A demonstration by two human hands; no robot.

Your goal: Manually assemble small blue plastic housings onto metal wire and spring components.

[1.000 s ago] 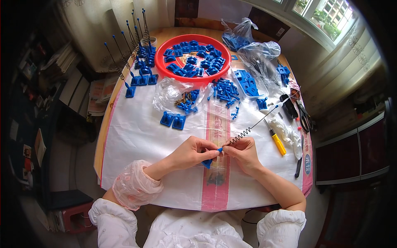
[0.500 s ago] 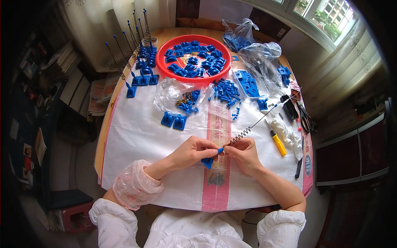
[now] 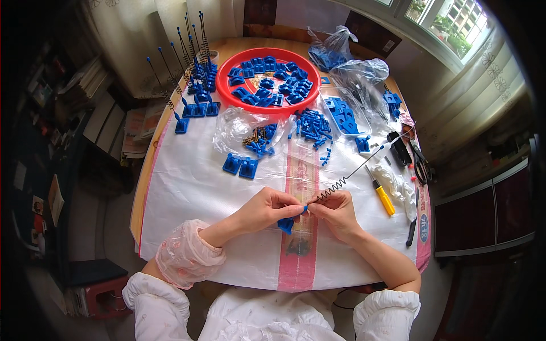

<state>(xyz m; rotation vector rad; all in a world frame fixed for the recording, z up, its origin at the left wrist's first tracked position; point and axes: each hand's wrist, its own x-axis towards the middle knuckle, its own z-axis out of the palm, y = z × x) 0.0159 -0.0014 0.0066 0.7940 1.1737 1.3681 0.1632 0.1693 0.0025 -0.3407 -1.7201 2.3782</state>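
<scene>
While both my hands meet low over the white sheet (image 3: 187,187) covering the desk (image 3: 149,165), my left hand (image 3: 267,207) pinches a small blue plastic base (image 3: 286,225) between thumb and fingers, the piece sitting just under my fingertips. My right hand (image 3: 338,213) is clenched on the lower end of a coiled metal spring rod (image 3: 352,170), its tip touching the base where my fingertips come together; the rod slants up and away past my right fingers. Just right of those fingers lies a yellow-handled screwdriver (image 3: 384,196), with scissors (image 3: 420,162) farther out. Beyond my fingers rest two more blue bases (image 3: 240,166), a clear bag of small parts (image 3: 253,133) and a red bowl (image 3: 227,77) heaped with blue pieces. Far off to the left of my fingers, finished rods (image 3: 193,85) stand upright in their bases.
</scene>
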